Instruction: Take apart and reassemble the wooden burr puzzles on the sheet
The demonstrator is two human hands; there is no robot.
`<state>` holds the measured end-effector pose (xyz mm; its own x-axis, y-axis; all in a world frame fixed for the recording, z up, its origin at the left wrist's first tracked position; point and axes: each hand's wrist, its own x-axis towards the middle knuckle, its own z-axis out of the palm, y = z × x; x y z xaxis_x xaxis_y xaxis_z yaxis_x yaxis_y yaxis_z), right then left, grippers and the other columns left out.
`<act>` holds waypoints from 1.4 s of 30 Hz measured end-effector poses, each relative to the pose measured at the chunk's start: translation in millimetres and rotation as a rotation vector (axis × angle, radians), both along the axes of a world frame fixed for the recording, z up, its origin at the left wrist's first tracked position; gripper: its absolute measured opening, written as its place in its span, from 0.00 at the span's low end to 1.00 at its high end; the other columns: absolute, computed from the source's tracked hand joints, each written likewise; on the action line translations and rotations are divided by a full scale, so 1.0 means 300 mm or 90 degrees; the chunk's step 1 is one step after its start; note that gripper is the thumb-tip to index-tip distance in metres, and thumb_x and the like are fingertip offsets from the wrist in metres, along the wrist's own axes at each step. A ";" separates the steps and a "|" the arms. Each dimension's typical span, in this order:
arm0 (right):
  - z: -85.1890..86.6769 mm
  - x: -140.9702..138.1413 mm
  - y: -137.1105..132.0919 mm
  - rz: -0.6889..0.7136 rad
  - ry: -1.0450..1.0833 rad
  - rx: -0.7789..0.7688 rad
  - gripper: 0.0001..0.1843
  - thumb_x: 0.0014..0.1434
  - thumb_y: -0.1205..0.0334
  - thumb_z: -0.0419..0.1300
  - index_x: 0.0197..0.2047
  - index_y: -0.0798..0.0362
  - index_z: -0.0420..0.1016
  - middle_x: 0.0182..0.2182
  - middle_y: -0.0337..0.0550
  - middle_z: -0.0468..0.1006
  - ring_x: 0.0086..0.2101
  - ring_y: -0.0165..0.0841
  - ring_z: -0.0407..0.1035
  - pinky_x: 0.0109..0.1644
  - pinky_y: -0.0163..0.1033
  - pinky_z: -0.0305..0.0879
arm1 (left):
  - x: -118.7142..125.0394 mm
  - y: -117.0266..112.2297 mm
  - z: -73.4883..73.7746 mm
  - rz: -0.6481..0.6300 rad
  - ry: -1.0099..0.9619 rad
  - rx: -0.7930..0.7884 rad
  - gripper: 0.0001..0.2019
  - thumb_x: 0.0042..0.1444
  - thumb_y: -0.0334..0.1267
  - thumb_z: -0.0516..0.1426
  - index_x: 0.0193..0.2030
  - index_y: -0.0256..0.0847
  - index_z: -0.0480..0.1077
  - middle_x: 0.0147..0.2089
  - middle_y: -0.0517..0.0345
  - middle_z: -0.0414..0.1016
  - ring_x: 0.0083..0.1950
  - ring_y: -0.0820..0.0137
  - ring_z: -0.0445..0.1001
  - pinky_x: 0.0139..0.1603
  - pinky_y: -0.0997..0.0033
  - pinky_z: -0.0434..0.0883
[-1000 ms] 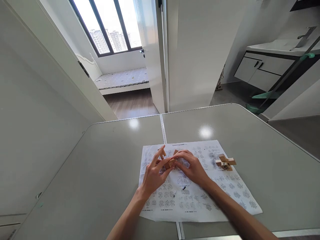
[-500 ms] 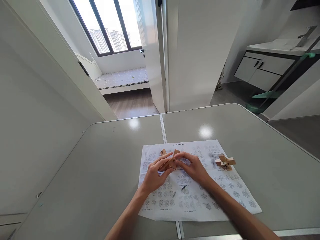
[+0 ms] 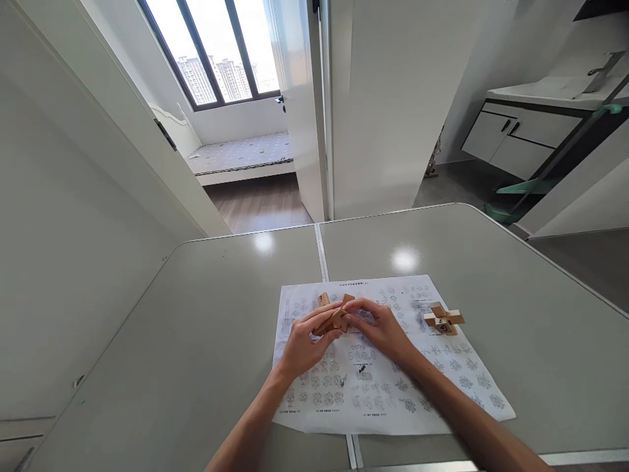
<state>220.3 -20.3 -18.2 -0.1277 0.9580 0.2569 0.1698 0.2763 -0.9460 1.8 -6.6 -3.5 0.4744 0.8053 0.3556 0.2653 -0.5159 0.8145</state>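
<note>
Both hands meet over a printed instruction sheet (image 3: 393,387) on a grey table (image 3: 196,341). My left hand (image 3: 303,341) and my right hand (image 3: 381,331) pinch a small wooden puzzle piece assembly (image 3: 338,318) between their fingertips, just above the paper. A single loose wooden piece (image 3: 323,299) lies on the sheet just behind the left fingers. A finished wooden cross-shaped puzzle (image 3: 443,319) stands on the sheet to the right, apart from my right hand.
The table has a seam (image 3: 320,252) down its middle and rounded far corners. Behind it are a white wall, an open doorway to a room with a window, and a vanity cabinet (image 3: 515,141) at the right.
My left fingers, spread a second ago, have closed onto the wooden assembly. Both hands have stayed in place over the sheet. The loose piece behind them has come into view.
</note>
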 end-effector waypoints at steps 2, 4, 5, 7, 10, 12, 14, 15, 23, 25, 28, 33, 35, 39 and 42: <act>0.002 0.002 0.000 0.002 -0.001 -0.002 0.11 0.69 0.50 0.65 0.46 0.47 0.82 0.42 0.42 0.87 0.43 0.42 0.82 0.49 0.45 0.76 | 0.000 0.001 -0.002 0.001 -0.001 -0.005 0.17 0.67 0.39 0.64 0.62 0.47 0.78 0.65 0.49 0.80 0.61 0.55 0.82 0.58 0.53 0.84; 0.000 0.003 0.000 0.006 -0.005 -0.009 0.11 0.69 0.50 0.65 0.46 0.47 0.82 0.41 0.42 0.87 0.42 0.42 0.82 0.48 0.44 0.76 | 0.001 0.001 -0.005 0.001 -0.017 -0.025 0.15 0.68 0.40 0.63 0.60 0.47 0.79 0.65 0.48 0.80 0.52 0.58 0.86 0.49 0.57 0.87; -0.002 0.004 0.000 0.007 -0.007 -0.012 0.11 0.69 0.50 0.65 0.46 0.47 0.81 0.40 0.42 0.87 0.42 0.42 0.82 0.48 0.44 0.76 | 0.001 0.001 -0.007 0.000 -0.030 -0.039 0.14 0.69 0.41 0.62 0.59 0.46 0.80 0.64 0.47 0.80 0.44 0.62 0.87 0.44 0.59 0.88; -0.008 0.005 0.001 0.009 -0.011 -0.020 0.12 0.69 0.49 0.65 0.46 0.47 0.81 0.40 0.42 0.87 0.42 0.42 0.82 0.48 0.45 0.76 | 0.002 0.001 -0.013 -0.002 -0.058 -0.066 0.13 0.70 0.42 0.61 0.57 0.43 0.81 0.64 0.44 0.80 0.32 0.70 0.84 0.36 0.63 0.88; -0.012 0.005 0.002 0.008 -0.013 -0.023 0.13 0.69 0.48 0.65 0.46 0.47 0.82 0.40 0.42 0.87 0.42 0.42 0.82 0.49 0.45 0.76 | 0.004 0.001 -0.021 -0.004 -0.077 -0.087 0.13 0.69 0.42 0.62 0.56 0.42 0.82 0.63 0.43 0.80 0.28 0.73 0.81 0.34 0.63 0.88; -0.012 0.004 0.002 0.010 -0.014 -0.020 0.13 0.69 0.48 0.65 0.46 0.47 0.82 0.39 0.42 0.87 0.41 0.42 0.82 0.49 0.45 0.76 | 0.005 0.001 -0.022 -0.003 -0.080 -0.095 0.13 0.69 0.42 0.62 0.56 0.42 0.82 0.63 0.43 0.81 0.29 0.73 0.81 0.35 0.63 0.88; -0.010 0.003 0.002 0.013 -0.013 -0.018 0.13 0.69 0.47 0.64 0.46 0.47 0.81 0.38 0.42 0.87 0.40 0.41 0.81 0.48 0.45 0.76 | 0.006 0.000 -0.020 0.002 -0.082 -0.098 0.13 0.69 0.43 0.62 0.56 0.43 0.82 0.61 0.44 0.81 0.30 0.73 0.81 0.35 0.63 0.88; -0.010 0.003 0.001 0.014 -0.012 -0.020 0.13 0.69 0.47 0.64 0.46 0.47 0.81 0.38 0.42 0.87 0.40 0.41 0.81 0.48 0.44 0.76 | 0.006 0.000 -0.018 0.005 -0.083 -0.099 0.13 0.69 0.43 0.62 0.56 0.43 0.82 0.61 0.44 0.82 0.30 0.72 0.81 0.35 0.63 0.88; -0.017 0.004 0.003 0.019 -0.003 -0.029 0.13 0.68 0.47 0.65 0.46 0.47 0.81 0.39 0.43 0.87 0.40 0.42 0.82 0.47 0.45 0.77 | 0.008 0.001 -0.018 0.015 -0.094 -0.102 0.15 0.67 0.46 0.64 0.54 0.43 0.83 0.58 0.46 0.84 0.29 0.70 0.83 0.32 0.62 0.89; -0.017 0.004 0.003 0.018 -0.005 -0.031 0.13 0.68 0.47 0.65 0.45 0.48 0.81 0.39 0.43 0.87 0.40 0.41 0.82 0.46 0.44 0.76 | 0.009 0.002 -0.019 0.015 -0.098 -0.103 0.15 0.67 0.47 0.63 0.53 0.43 0.83 0.57 0.46 0.84 0.29 0.70 0.83 0.32 0.63 0.89; -0.014 0.002 0.003 0.022 -0.003 -0.032 0.13 0.68 0.47 0.65 0.45 0.48 0.81 0.38 0.42 0.87 0.39 0.41 0.81 0.46 0.44 0.76 | 0.008 0.002 -0.017 0.016 -0.094 -0.107 0.14 0.67 0.47 0.64 0.52 0.42 0.84 0.57 0.45 0.84 0.29 0.71 0.82 0.31 0.63 0.89; -0.002 0.001 0.002 0.030 -0.001 -0.033 0.14 0.69 0.46 0.64 0.45 0.47 0.81 0.37 0.42 0.87 0.38 0.41 0.82 0.44 0.44 0.77 | 0.003 0.005 -0.013 -0.001 -0.088 -0.107 0.15 0.68 0.47 0.62 0.55 0.43 0.83 0.56 0.46 0.85 0.30 0.69 0.83 0.32 0.61 0.89; 0.000 0.000 0.001 0.025 -0.004 -0.032 0.14 0.69 0.46 0.65 0.45 0.47 0.81 0.37 0.42 0.87 0.38 0.40 0.82 0.44 0.43 0.77 | 0.001 0.006 -0.015 -0.004 -0.091 -0.111 0.16 0.68 0.48 0.62 0.55 0.43 0.83 0.56 0.46 0.85 0.30 0.69 0.84 0.32 0.62 0.89; -0.006 -0.002 0.002 0.019 -0.005 -0.031 0.15 0.68 0.45 0.65 0.45 0.48 0.81 0.37 0.42 0.87 0.37 0.40 0.82 0.43 0.43 0.77 | 0.000 0.008 -0.020 0.001 -0.086 -0.109 0.14 0.68 0.46 0.63 0.54 0.44 0.83 0.55 0.47 0.85 0.30 0.69 0.83 0.31 0.62 0.88; -0.010 -0.003 0.003 0.026 0.005 -0.033 0.14 0.68 0.45 0.65 0.44 0.47 0.81 0.36 0.42 0.86 0.36 0.40 0.81 0.41 0.42 0.77 | 0.001 0.007 -0.019 0.007 -0.078 -0.105 0.13 0.68 0.46 0.63 0.53 0.44 0.84 0.55 0.48 0.85 0.30 0.69 0.83 0.31 0.62 0.88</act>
<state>219.3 -19.5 -21.2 -0.1657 0.9638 0.2088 0.1520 0.2342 -0.9602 2.2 -4.4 -9.2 0.4260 0.8624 0.2733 0.1640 -0.3707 0.9142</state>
